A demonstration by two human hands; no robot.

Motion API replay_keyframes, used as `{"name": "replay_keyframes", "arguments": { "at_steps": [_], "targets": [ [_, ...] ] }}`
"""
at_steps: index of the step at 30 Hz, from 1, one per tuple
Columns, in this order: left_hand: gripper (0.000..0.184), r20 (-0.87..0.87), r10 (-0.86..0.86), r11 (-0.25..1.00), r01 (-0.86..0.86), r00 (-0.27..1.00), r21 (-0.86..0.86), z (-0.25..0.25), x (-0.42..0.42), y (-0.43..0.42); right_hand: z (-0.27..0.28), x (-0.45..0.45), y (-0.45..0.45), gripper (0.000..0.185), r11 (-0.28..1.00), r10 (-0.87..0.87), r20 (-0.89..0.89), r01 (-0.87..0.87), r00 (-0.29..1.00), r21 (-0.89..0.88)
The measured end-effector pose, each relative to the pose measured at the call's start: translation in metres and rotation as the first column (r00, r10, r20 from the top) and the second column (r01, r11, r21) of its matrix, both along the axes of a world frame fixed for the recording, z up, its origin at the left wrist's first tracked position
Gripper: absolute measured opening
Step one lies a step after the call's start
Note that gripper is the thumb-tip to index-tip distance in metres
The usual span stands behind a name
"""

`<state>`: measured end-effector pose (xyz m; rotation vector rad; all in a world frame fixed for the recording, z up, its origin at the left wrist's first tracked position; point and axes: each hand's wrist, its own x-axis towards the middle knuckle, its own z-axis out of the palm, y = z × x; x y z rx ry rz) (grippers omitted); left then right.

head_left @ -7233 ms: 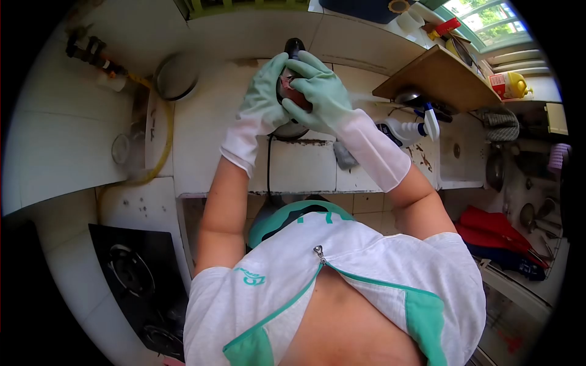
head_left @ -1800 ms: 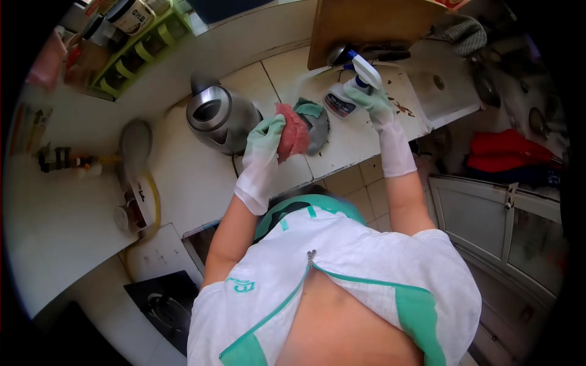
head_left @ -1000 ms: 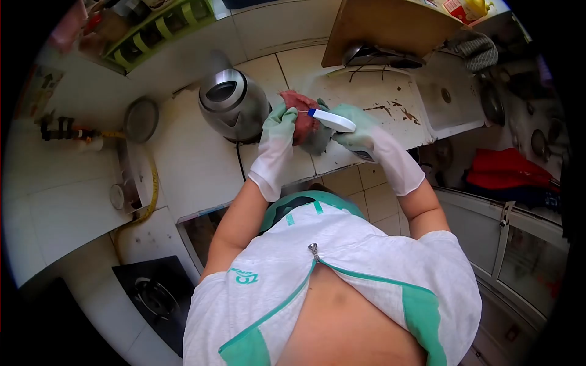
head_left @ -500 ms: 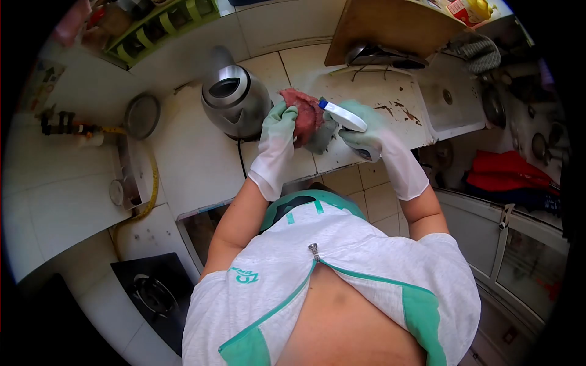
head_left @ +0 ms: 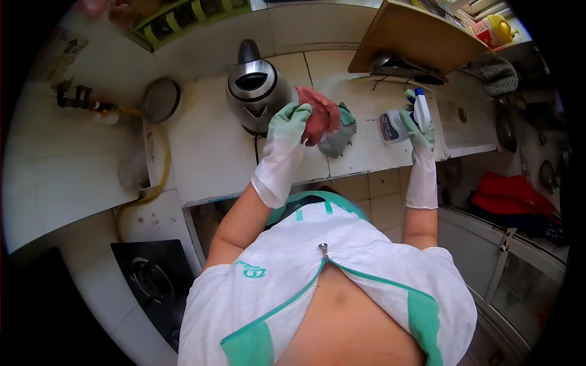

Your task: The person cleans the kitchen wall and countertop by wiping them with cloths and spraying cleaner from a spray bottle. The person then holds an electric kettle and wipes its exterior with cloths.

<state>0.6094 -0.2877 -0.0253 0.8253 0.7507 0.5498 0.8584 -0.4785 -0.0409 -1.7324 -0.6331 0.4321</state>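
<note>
My left hand, in a white and pale green rubber glove, is closed on a reddish cloth above the counter. Beside that cloth lies a crumpled grey-green cloth. Gloved the same way, my right hand grips a spray bottle with a blue and white trigger head, its labelled body pointing left. The bottle is over the counter near the sink; whether it touches the surface I cannot tell. A steel electric kettle stands just left of the reddish cloth.
The white tiled counter runs to a sink on the right. A wooden board leans at the back beside a dark pan. At left are a round lid, a yellow hose and a gas burner.
My right hand has moved right with the spray bottle, away from the cloths, and the bottle has turned. My left hand still holds the reddish cloth. The view has shifted slightly.
</note>
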Motion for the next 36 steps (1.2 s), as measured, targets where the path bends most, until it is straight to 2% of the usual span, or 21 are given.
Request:
{"name": "replay_keyframes", "arguments": {
  "at_steps": [1,4,5,7,9,10,11,14,15,18,21,24,27,29,30,31,32,34,35,36],
  "targets": [
    [0.016,-0.019,0.049,0.999,-0.049,0.999,0.017,-0.002,0.001,0.0,0.0,0.001,-0.001,0.053,0.999,0.01,0.01,-0.01,1.0,-0.053],
    [0.019,-0.027,0.167,0.985,-0.165,0.986,0.043,-0.012,0.002,-0.002,0.023,-0.021,0.005,0.053,0.983,0.184,0.108,-0.186,0.977,0.009],
    [0.019,0.002,0.185,0.982,-0.185,0.983,0.037,-0.013,0.004,-0.002,0.04,-0.034,0.008,0.049,0.976,0.216,-0.074,-0.216,0.974,0.006],
    [0.02,0.039,0.215,0.972,-0.218,0.976,0.086,-0.017,0.007,-0.004,0.047,-0.048,0.013,0.048,0.93,0.349,-0.138,-0.361,0.927,-0.069],
    [0.019,0.059,0.227,0.966,-0.233,0.972,0.116,-0.02,0.015,-0.001,0.059,-0.066,0.027,0.047,0.861,0.49,-0.033,-0.489,0.871,-0.139],
    [0.019,0.07,0.236,0.961,-0.244,0.969,0.13,-0.022,0.019,0.0,0.065,-0.077,0.036,0.046,0.819,0.565,0.099,-0.542,0.819,-0.19],
    [0.018,0.082,0.246,0.967,-0.25,0.966,0.047,-0.026,0.023,0.003,0.061,-0.081,0.042,0.046,0.829,0.538,0.012,-0.527,0.843,-0.186],
    [0.018,0.148,0.213,0.976,-0.216,0.966,0.004,-0.018,0.022,0.002,0.076,-0.096,0.067,0.047,0.637,0.645,0.049,-0.5,0.763,-0.587],
    [0.018,0.146,0.236,0.972,-0.236,0.961,-0.012,-0.018,0.023,0.002,0.061,-0.099,0.064,0.044,0.715,0.593,0.208,-0.39,0.778,-0.58],
    [0.018,0.154,0.266,0.964,-0.262,0.952,-0.047,-0.023,0.023,0.0,0.042,-0.095,0.062,0.042,0.875,0.42,0.042,-0.392,0.907,-0.284],
    [0.017,0.181,0.221,0.975,-0.214,0.958,-0.055,-0.03,0.02,-0.003,0.053,-0.091,0.069,0.041,0.754,0.602,0.159,-0.493,0.782,-0.434],
    [0.017,0.188,0.189,0.981,-0.179,0.964,-0.069,-0.022,0.018,-0.004,0.083,-0.102,0.075,0.046,0.628,0.592,-0.017,-0.474,0.806,-0.617],
    [0.02,0.218,0.198,0.98,-0.186,0.956,-0.078,-0.009,0.016,-0.01,0.063,-0.095,0.05,0.044,0.852,0.402,0.231,-0.27,0.886,-0.45],
    [0.02,0.223,0.215,0.977,-0.212,0.951,-0.034,-0.005,0.016,-0.011,0.058,-0.063,0.033,0.043,0.943,0.278,-0.125,-0.295,0.952,-0.151],
    [0.02,0.199,0.2,0.98,-0.2,0.959,-0.023,-0.004,0.015,-0.01,0.057,-0.057,0.027,0.043,0.985,0.151,-0.096,-0.158,0.984,-0.07],
    [0.019,0.174,0.186,0.982,-0.187,0.967,-0.012,-0.003,0.014,-0.007,0.051,-0.042,0.018,0.046,0.993,0.084,-0.092,-0.091,0.992,-0.076],
    [0.019,0.147,0.171,0.985,-0.173,0.974,0.0,0.0,0.012,-0.006,0.051,-0.036,0.014,0.048,0.995,0.088,-0.029,-0.087,0.996,0.055],
    [0.017,0.09,0.217,0.976,-0.213,0.972,-0.053,0.009,0.012,-0.007,0.041,-0.027,0.008,0.048,0.997,-0.064,0.01,0.064,0.998,0.043],
    [0.017,0.063,0.235,0.97,-0.231,0.97,-0.076,0.013,0.012,-0.007,0.031,-0.022,0.004,0.048,0.995,-0.077,0.031,0.075,0.997,0.069],
    [0.016,0.143,0.178,0.977,-0.158,0.974,-0.142,0.012,0.008,-0.004,0.02,-0.017,0.002,0.048,0.992,-0.092,0.05,0.087,0.995,0.097]
  ]
}}
